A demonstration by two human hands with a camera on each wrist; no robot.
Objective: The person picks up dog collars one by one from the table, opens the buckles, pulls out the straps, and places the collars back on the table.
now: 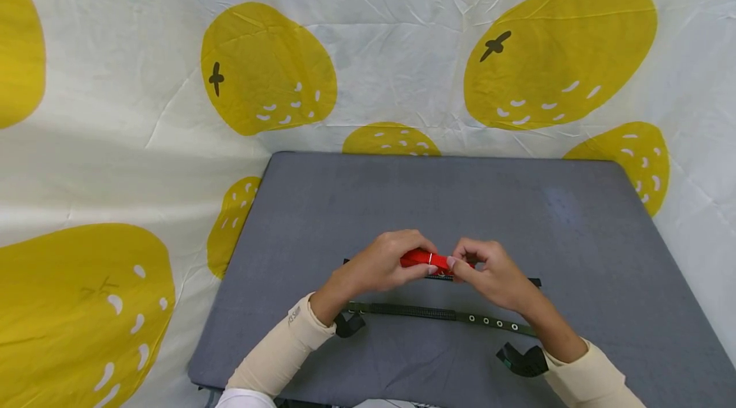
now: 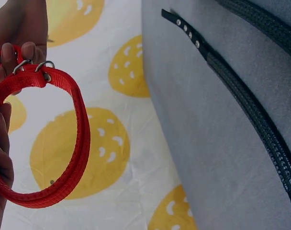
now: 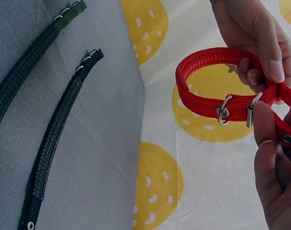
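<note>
A red padded dog collar (image 1: 416,258), looped round with a metal buckle and a D-ring, is held between both hands above the table. My left hand (image 1: 393,261) grips the looped part near the buckle (image 3: 253,108), thumb and fingers on either side of the webbing. My right hand (image 1: 489,271) pinches the strap's free end, which has a metal eyelet (image 3: 287,138) in the right wrist view. The free end appears to pass through the buckle, though fingers hide part of it. Below the hands lie a black collar (image 1: 535,282) and a dark green collar (image 1: 411,311).
The grey table (image 1: 448,204) reaches back to a white curtain (image 1: 397,76) printed with yellow fruit shapes. Both dark collars lie stretched out side to side, the green one nearer to me. Black straps (image 1: 522,360) hang at both wrists.
</note>
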